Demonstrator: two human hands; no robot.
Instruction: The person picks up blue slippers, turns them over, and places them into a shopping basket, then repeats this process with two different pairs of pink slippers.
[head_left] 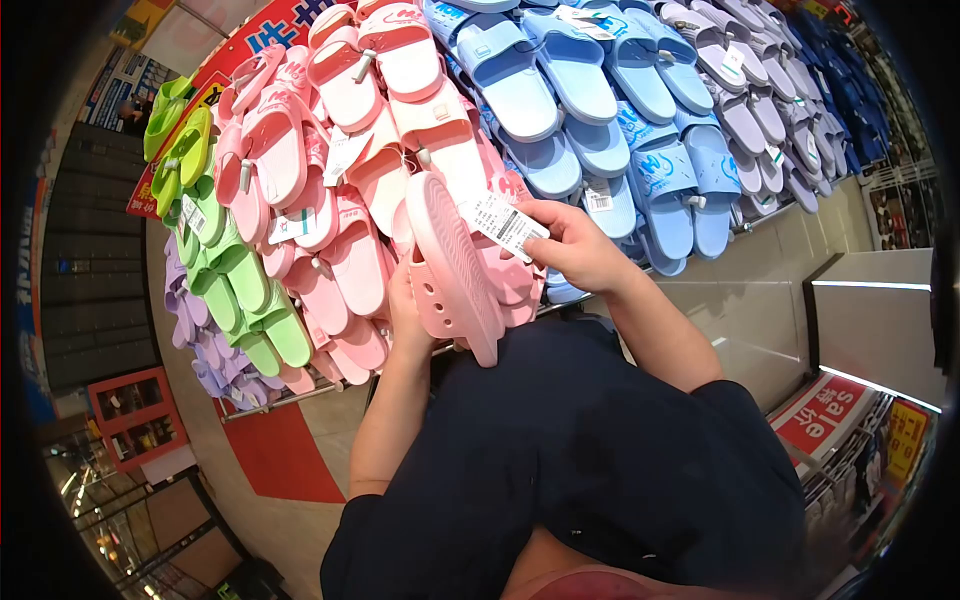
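In the head view, a pink slipper (443, 235) is off the display and raised near the dial's centre, its sole edge toward the camera. The left hand (404, 318), just off centre toward eight, grips its side; the right hand (582, 248), toward two, pinches a white tag (508, 226) with the print showing. The slipper is in hand, not set down. Pink slippers (345, 75) hang at eleven, blue slippers (515, 85) at one, green slippers (235, 275) at nine
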